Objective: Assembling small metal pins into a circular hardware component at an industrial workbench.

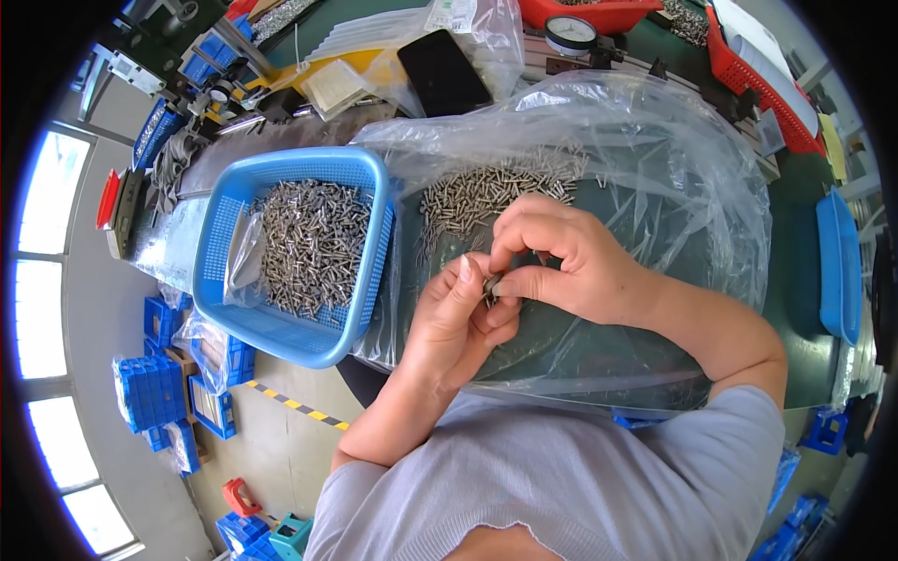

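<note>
My left hand (456,313) and my right hand (561,260) meet over the middle of the work table, fingertips together. Between them is a small metal pin (491,289), mostly covered by the fingers; both hands pinch around it. Just beyond the hands, a loose pile of small metal pins (482,196) lies on a clear plastic sheet (664,224). To the left stands a blue plastic basket (363,271) filled with many similar metal pins (313,245), with a crumpled clear bag (245,257) inside its left side.
A black phone (443,73) lies at the back beside a clear plastic bag (496,42). A dial gauge (570,35) stands behind the sheet. Red baskets (762,89) are at the back right, and a blue tray (839,268) is at the right edge. Blue crates (154,393) stack on the floor left.
</note>
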